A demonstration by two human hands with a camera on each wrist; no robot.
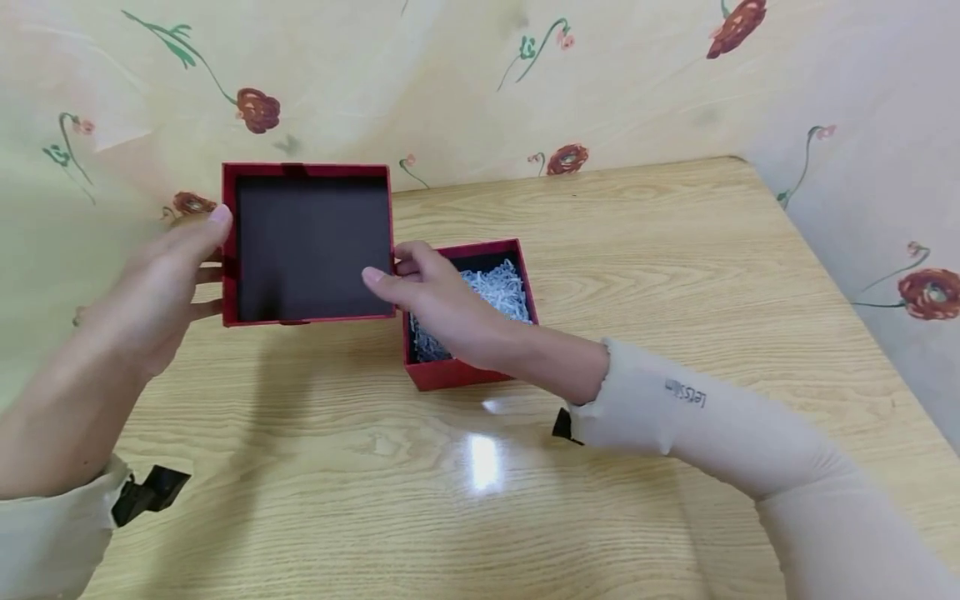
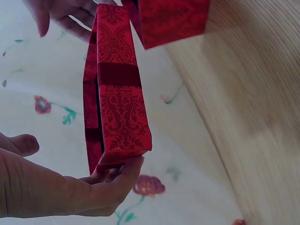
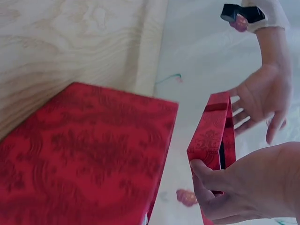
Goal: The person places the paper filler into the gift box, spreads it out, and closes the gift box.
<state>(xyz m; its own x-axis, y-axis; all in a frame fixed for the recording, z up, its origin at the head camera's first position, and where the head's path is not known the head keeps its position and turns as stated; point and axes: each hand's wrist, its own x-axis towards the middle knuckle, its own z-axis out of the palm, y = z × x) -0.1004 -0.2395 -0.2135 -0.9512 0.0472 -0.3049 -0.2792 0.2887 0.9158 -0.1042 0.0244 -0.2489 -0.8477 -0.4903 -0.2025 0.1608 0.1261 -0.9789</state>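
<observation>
A shallow red box lid (image 1: pixel 315 242) is held up above the table, its dark inside turned toward the head camera. My left hand (image 1: pixel 161 275) holds its left end, with the thumb by the rim and the fingers partly behind. At the opposite end my right hand (image 1: pixel 457 312) grips the lid, its thumb in front of the opening. The left wrist view shows a damask pattern and a dark red band on the lid's side wall (image 2: pixel 119 103). Behind my right hand, the matching red box (image 1: pixel 465 375) stands open on the table, holding pale shredded paper (image 1: pixel 498 292).
The wood-grain table (image 1: pixel 675 250) meets a wall covering (image 1: pixel 465 83) with printed flowers at the back and right. Black devices (image 1: pixel 150 493) are attached at both sleeve cuffs. Part of the box lies hidden behind my right hand and forearm.
</observation>
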